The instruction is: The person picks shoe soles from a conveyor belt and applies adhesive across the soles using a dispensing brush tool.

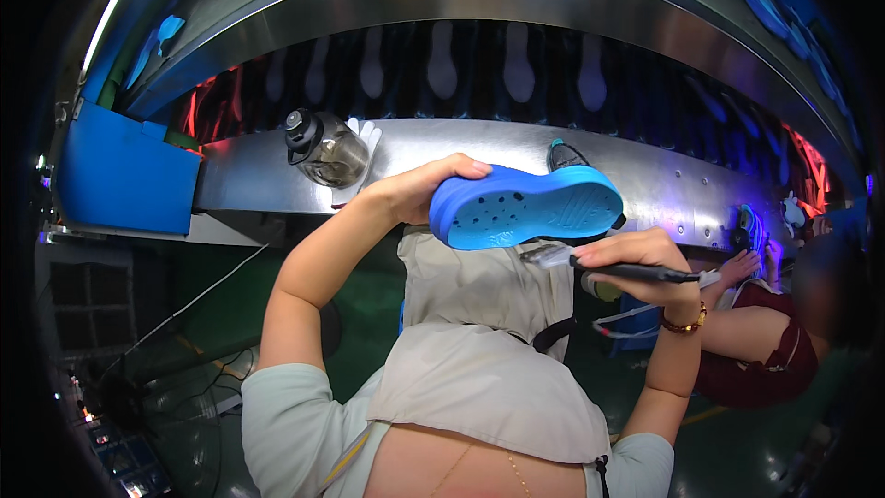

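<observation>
My left hand (426, 186) grips a blue clog-type shoe (525, 207) by its heel end and holds it up sole-outward, in front of a metal conveyor ledge (461, 143). My right hand (641, 258) is closed on a thin black-handled brush (613, 267) whose pale bristle tip sits just under the shoe's lower edge. A beige apron (479, 350) covers my lap below both hands.
A clear water bottle with a black cap (323, 149) lies on the ledge at left, by a blue bin (120, 175). Pale shoe soles (442, 60) ride on the dark belt behind. Another person in dark red (774, 341) sits at right, holding a shoe (751, 226).
</observation>
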A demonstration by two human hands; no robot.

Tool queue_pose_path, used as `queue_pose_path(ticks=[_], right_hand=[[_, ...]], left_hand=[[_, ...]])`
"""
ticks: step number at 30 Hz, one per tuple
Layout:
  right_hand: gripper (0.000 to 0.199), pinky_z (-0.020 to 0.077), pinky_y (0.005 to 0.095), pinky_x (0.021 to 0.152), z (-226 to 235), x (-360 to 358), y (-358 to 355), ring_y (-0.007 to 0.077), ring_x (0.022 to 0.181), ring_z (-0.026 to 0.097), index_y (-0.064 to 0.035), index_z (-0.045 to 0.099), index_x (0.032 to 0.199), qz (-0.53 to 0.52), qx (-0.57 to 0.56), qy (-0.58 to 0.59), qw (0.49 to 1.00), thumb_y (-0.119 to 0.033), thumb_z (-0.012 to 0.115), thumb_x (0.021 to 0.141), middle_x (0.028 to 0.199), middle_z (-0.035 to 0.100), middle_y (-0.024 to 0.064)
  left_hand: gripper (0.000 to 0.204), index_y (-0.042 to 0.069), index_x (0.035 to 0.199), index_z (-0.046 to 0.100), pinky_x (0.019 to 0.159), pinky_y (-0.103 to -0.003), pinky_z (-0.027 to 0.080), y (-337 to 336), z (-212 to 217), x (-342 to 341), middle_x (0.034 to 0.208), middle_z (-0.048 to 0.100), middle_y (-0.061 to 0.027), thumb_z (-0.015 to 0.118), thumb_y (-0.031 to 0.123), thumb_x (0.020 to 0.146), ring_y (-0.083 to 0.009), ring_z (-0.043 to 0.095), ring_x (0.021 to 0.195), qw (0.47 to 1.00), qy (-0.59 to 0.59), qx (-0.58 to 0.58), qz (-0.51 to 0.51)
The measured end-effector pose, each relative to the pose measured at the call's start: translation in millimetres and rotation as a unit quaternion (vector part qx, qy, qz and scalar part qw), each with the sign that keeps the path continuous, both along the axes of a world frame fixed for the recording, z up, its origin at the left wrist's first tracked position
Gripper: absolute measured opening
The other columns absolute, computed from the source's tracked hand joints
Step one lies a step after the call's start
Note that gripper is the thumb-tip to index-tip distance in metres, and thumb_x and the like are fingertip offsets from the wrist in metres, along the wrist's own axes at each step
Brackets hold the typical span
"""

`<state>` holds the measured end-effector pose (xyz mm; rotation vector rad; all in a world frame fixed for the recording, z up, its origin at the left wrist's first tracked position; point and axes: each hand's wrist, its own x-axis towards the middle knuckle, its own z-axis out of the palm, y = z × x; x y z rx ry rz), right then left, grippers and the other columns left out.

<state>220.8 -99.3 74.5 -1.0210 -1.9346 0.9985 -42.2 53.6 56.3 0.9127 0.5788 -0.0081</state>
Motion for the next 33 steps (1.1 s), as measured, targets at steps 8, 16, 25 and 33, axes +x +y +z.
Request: queue_pose_path(ticks=[8,16,25,33], right_hand=[[0.023,0.0507,0.0297,0.075,-7.6,-5.4,-13.2,0.0240,0.084,0.065,0.0018,0.065,0.087,-0.082,0.047,0.036,0.995,0.003,0.070,0.065,0.091,0.065,0.0158],[0.018,0.0485,0.0210,0.067,-31.4,-35.7,13.9,0.0107,0.074,0.061,0.0041,0.063,0.093,-0.256,-0.065,0.139,0.954,0.001,0.063,0.075,0.084,0.066,0.0103],[0.017,0.0499,0.0311,0.069,-5.2,-61.0,-6.5,0.0252,0.074,0.063,-0.0049,0.063,0.079,-0.068,0.126,-0.060,0.988,-0.005,0.069,0.063,0.079,0.065,0.0102],[0.021,0.0499,0.0298,0.070,-0.7,-65.7,0.5,0.0235,0.077,0.064,-0.0008,0.064,0.087,-0.069,0.089,0.046,0.993,-0.001,0.069,0.066,0.083,0.065,0.0126]], left_hand=[[0.056,-0.004,0.113,0.053,0.088,-0.035,0.043,12.4,13.7,-7.8,0.110,0.057,-0.0178,0.045,0.043,0.083,-0.0269,0.058,0.094,0.993,-0.045,-0.023,0.109],[0.095,0.009,0.134,0.028,0.096,-0.052,0.035,-26.2,-72.5,59.8,0.127,0.040,-0.0241,0.015,0.079,0.072,-0.0387,0.044,0.114,0.919,-0.300,-0.203,0.155],[0.100,0.004,0.124,0.040,0.089,-0.050,0.041,-16.1,-63.2,49.7,0.107,0.054,-0.0218,0.011,0.083,0.068,-0.0358,0.052,0.103,0.919,-0.216,-0.150,0.294],[0.101,0.005,0.127,0.035,0.088,-0.051,0.042,-22.4,-34.4,49.2,0.105,0.054,-0.0197,0.012,0.083,0.068,-0.0367,0.053,0.102,0.879,-0.355,-0.149,0.280]])
